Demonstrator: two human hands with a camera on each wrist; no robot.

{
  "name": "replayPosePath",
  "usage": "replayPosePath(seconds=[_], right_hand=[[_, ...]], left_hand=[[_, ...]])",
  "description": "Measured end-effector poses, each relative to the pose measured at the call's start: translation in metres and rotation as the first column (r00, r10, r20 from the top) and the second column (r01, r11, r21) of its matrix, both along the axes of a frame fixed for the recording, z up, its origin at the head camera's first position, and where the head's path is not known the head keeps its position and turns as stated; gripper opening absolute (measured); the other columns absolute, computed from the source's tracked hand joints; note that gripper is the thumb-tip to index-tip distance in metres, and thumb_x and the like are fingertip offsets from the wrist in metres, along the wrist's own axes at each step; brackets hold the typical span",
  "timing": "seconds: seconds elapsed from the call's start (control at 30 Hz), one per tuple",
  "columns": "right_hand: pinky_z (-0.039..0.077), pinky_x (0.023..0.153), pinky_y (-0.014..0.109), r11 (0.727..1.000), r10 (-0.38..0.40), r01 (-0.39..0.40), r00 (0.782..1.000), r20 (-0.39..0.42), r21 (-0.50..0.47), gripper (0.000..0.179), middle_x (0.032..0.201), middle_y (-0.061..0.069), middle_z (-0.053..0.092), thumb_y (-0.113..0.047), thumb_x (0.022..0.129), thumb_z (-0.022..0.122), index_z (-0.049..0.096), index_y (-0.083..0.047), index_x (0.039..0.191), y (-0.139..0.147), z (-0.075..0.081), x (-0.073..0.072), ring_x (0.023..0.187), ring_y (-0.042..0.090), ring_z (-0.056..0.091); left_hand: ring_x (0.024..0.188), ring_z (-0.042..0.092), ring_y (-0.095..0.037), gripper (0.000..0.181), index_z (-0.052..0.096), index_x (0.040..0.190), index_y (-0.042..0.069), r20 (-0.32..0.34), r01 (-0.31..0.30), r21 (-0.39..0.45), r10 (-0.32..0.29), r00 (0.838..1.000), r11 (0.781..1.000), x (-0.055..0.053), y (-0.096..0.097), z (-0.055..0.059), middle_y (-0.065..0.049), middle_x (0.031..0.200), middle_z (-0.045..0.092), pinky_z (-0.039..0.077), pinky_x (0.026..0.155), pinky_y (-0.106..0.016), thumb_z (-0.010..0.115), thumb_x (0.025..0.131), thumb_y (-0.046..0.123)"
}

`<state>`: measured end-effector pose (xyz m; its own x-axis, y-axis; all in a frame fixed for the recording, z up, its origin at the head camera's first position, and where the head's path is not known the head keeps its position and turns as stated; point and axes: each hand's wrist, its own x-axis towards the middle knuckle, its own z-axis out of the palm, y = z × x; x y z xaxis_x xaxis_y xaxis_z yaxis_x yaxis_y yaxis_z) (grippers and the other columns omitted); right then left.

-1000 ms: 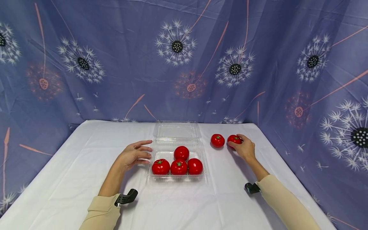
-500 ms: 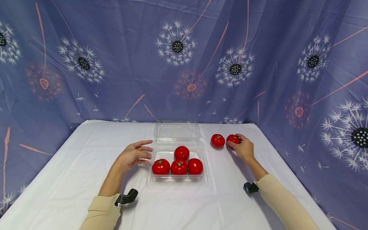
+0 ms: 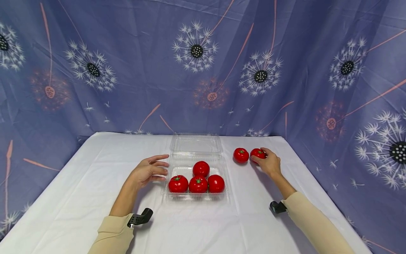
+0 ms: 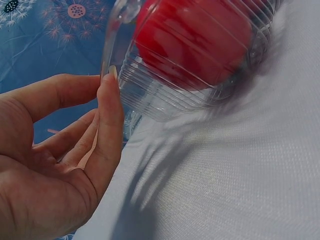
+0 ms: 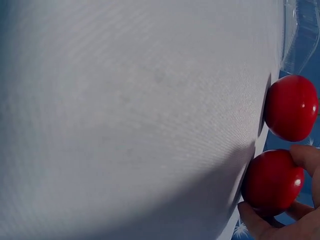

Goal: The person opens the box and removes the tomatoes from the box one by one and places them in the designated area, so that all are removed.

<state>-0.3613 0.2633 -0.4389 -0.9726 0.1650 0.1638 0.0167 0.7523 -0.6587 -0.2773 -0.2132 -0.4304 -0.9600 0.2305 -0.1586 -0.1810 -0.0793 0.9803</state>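
Note:
On the white cloth lies a clear plastic clamshell box (image 3: 227,180), its lid (image 3: 196,144) folded back. Inside sit several red tomatoes: one at the back (image 3: 201,169) and a front row with a left tomato (image 3: 178,184), a middle tomato (image 3: 198,185) and a right tomato (image 3: 216,183). My left hand (image 3: 145,173) is at the box's left side, fingers loosely extended and fingertips at its rim (image 4: 116,45). At the right, my right hand (image 3: 270,163) grips a tomato (image 5: 274,181) between thumb and fingers. Another tomato (image 3: 241,155) stands just left of it.
A white cloth (image 3: 196,225) covers the table. Behind and beside it hangs a blue curtain (image 3: 142,70) with dandelion prints. Each wrist carries a black camera, a left one (image 3: 140,216) and a right one (image 3: 277,207).
Hardly anything differs. My right hand and the gripped tomato have shifted very slightly; my left hand stays beside the box, and the tomatoes in it stay in place.

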Motion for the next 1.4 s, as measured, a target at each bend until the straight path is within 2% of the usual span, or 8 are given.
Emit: replayPosePath(seconds=[0.17, 0.4, 0.53, 0.87, 1.03, 1.23, 1.4], right_hand=[[0.039, 0.11, 0.062, 1.0, 0.002, -0.002, 1.0, 0.029, -0.003, 0.068, 0.142, 0.03, 0.053, -0.035, 0.093, 0.07, 0.048, -0.002, 0.148, -0.001, 0.003, 0.001, 0.134, 0.052, 0.038], [0.04, 0.11, 0.061, 1.0, -0.009, 0.008, 0.999, 0.044, 0.018, 0.069, 0.142, 0.03, 0.054, -0.037, 0.092, 0.07, 0.048, -0.003, 0.148, -0.002, 0.007, -0.001, 0.134, 0.051, 0.041], [0.038, 0.11, 0.06, 1.0, -0.016, 0.016, 1.0, 0.026, 0.02, 0.069, 0.14, 0.03, 0.055, -0.037, 0.091, 0.071, 0.05, -0.004, 0.147, -0.001, 0.01, -0.002, 0.133, 0.051, 0.041], [0.04, 0.103, 0.059, 0.999, 0.006, -0.005, 0.999, -0.053, 0.033, 0.063, 0.136, 0.03, 0.059, -0.031, 0.091, 0.072, 0.053, -0.004, 0.145, -0.005, 0.027, 0.0, 0.127, 0.051, 0.046], [0.037, 0.105, 0.06, 0.999, 0.048, -0.045, 0.993, -0.105, 0.029, 0.063, 0.134, 0.029, 0.061, -0.03, 0.09, 0.074, 0.054, -0.004, 0.144, -0.014, 0.039, 0.004, 0.126, 0.049, 0.048], [0.045, 0.101, 0.058, 0.992, 0.12, -0.114, 0.982, -0.144, 0.047, 0.063, 0.131, 0.027, 0.063, -0.031, 0.09, 0.074, 0.055, -0.005, 0.144, -0.035, 0.054, 0.01, 0.119, 0.044, 0.059], [0.049, 0.097, 0.056, 0.984, 0.178, -0.175, 0.974, -0.138, 0.034, 0.063, 0.13, 0.025, 0.064, -0.031, 0.09, 0.075, 0.056, -0.005, 0.144, -0.052, 0.062, 0.018, 0.12, 0.043, 0.059]], left_hand=[[0.083, 0.071, -0.016, 0.073, 0.035, 0.156, 0.001, -0.003, 0.006, 0.0, -0.006, 1.0, 1.0, 0.0, 0.0, -0.001, -0.014, 0.121, 0.063, 0.063, 0.072, -0.032, 0.066, 0.09, -0.003], [0.083, 0.07, -0.016, 0.073, 0.035, 0.156, 0.001, -0.002, 0.003, -0.006, -0.003, 1.0, 1.0, -0.001, 0.0, 0.0, -0.017, 0.123, 0.061, 0.063, 0.072, -0.032, 0.066, 0.09, -0.003], [0.084, 0.07, -0.016, 0.072, 0.035, 0.156, 0.001, 0.0, -0.001, -0.008, 0.001, 1.0, 1.0, -0.001, 0.001, 0.0, -0.018, 0.124, 0.061, 0.063, 0.072, -0.032, 0.065, 0.09, -0.003], [0.084, 0.071, -0.017, 0.073, 0.036, 0.156, 0.001, 0.001, -0.004, -0.01, 0.004, 1.0, 1.0, -0.001, 0.0, 0.0, -0.018, 0.124, 0.061, 0.063, 0.072, -0.032, 0.066, 0.089, -0.003], [0.084, 0.071, -0.017, 0.073, 0.036, 0.155, 0.001, 0.004, -0.004, -0.014, 0.004, 1.0, 1.0, 0.0, 0.0, 0.0, -0.018, 0.124, 0.062, 0.063, 0.073, -0.033, 0.066, 0.089, -0.003], [0.083, 0.071, -0.017, 0.073, 0.036, 0.156, 0.001, 0.0, -0.003, -0.01, 0.003, 1.0, 1.0, 0.0, 0.0, 0.0, -0.018, 0.124, 0.062, 0.063, 0.073, -0.033, 0.066, 0.089, -0.003], [0.082, 0.071, -0.016, 0.073, 0.036, 0.156, 0.002, 0.005, -0.005, -0.012, 0.005, 1.0, 1.0, 0.0, 0.0, 0.0, -0.017, 0.124, 0.062, 0.063, 0.072, -0.032, 0.066, 0.089, -0.003]])
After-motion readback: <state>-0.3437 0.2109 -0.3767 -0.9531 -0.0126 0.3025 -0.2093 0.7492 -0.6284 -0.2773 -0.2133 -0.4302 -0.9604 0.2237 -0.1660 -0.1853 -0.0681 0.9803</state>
